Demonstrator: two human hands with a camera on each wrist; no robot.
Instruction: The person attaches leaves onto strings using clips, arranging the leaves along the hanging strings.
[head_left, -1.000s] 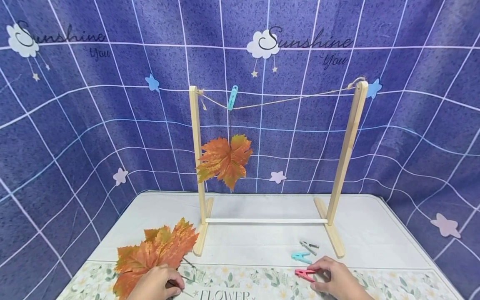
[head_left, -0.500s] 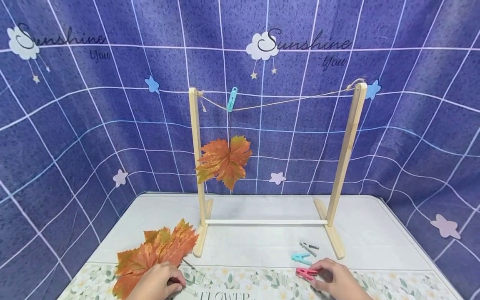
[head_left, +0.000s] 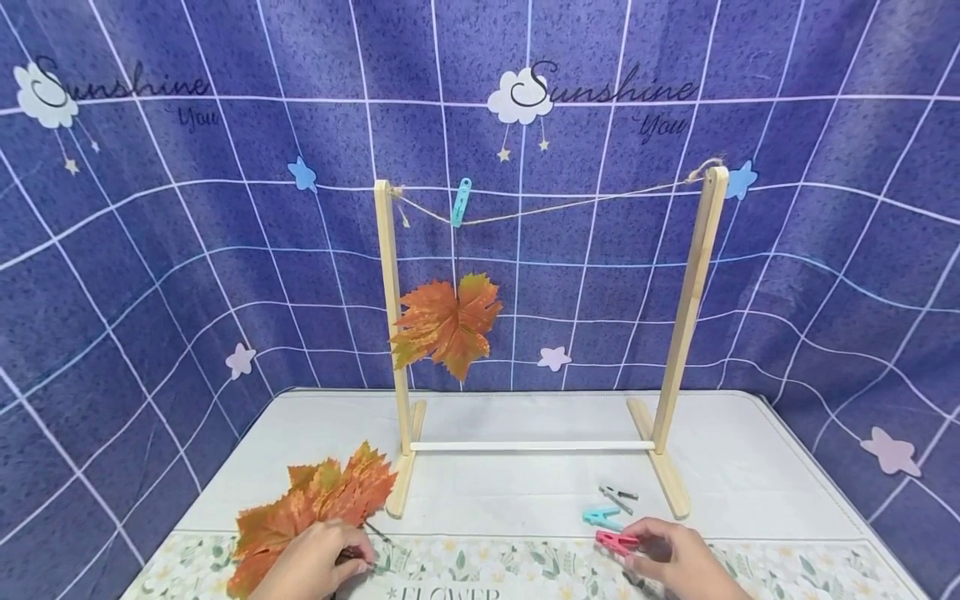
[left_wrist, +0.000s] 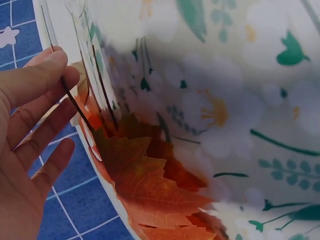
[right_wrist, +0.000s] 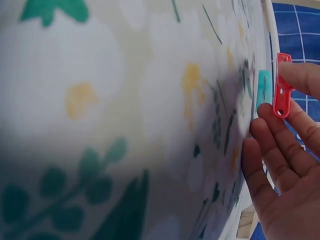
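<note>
My left hand [head_left: 318,560] is at the near left, over the orange artificial leaves [head_left: 262,533] piled on the table. In the left wrist view its thumb and forefinger pinch the dark stem [left_wrist: 74,102] of a leaf. At the near right, my right hand [head_left: 684,560] pinches a red clothespin [right_wrist: 283,85] between thumb and fingers, close over the table. Just beyond it lie a teal clothespin [head_left: 600,517] and a grey clothespin [head_left: 619,498]. Another orange leaf [head_left: 450,325] hangs by its stem from a teal clothespin [head_left: 461,202] on the twine [head_left: 555,208].
A wooden stand with a left post [head_left: 389,283] and right post [head_left: 692,308] holds the sagging twine. A white crossbar [head_left: 532,447] joins its feet. A floral cloth [head_left: 480,554] covers the table's front; a blue grid curtain [head_left: 600,333] stands behind.
The red clothespin has turned and shifted slightly right and away in my right hand's fingers. My left hand has barely moved at the leaves. The head view has tilted up slightly.
</note>
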